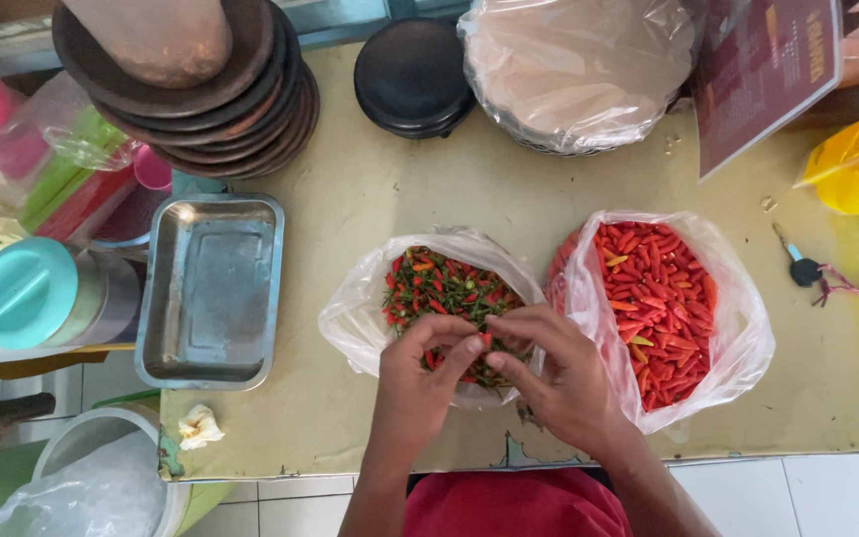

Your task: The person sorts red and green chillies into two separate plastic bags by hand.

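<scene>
Both hands meet over the left plastic bag: the left hand (pixel 428 370) and the right hand (pixel 557 376) are pressed together at the fingertips, clamped on one small red chili (pixel 485 340) between them. The chili is held just above the bag of stemmed chilies (pixel 446 298), which lies open under the hands and holds red chilies mixed with many green stems.

What could go wrong, in my judgement: the chili is tiny and held only by the fingertips, so it may slip and fall among the stems, where it is hard to find again. The thin bag rim under the wrists can be pushed down, and pieces may spill on the tabletop (pixel 370 189). The near edge of the tabletop is just below the hands, so a dropped chili may roll off to the floor.

Just right of the right hand stands the bag of clean red chilies (pixel 660 310), open, touching the first bag. Well to the left of the left hand lies an empty metal tray (pixel 211 290), and beyond it a jar with a teal lid (pixel 27 292). Far right lies a key with a cord (pixel 805 268). Farther away from the hands stand a stack of dark stone mortars (pixel 201 89), a small black mortar (pixel 414 76) and a dish covered with plastic film (pixel 577 72). Nothing stands between the hands and the two bags.
</scene>
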